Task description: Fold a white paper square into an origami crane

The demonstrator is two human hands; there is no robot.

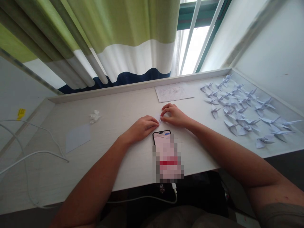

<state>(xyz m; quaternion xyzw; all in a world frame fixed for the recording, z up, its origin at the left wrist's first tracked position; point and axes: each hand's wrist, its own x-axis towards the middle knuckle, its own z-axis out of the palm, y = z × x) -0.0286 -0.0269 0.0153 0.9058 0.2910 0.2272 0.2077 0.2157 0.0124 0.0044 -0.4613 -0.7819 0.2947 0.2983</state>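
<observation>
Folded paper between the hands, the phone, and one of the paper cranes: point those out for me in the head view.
Folded paper (pixel 159 119), head view, point on its middle, between the fingertips.
Phone (pixel 161 136), head view, point on the uncovered top of the screen.
Paper crane (pixel 215 110), head view, point on its body.

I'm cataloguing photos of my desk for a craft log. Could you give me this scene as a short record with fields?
Left hand: fingers at a small folded white paper
Right hand: fingers on the same paper from the other side
Below hands: smartphone, screen up, display blurred
Right of hands: many pale folded paper cranes
Behind hands: handwritten sheet
Left of hands: pale paper square, crumpled white paper
Surface: white desk
</observation>
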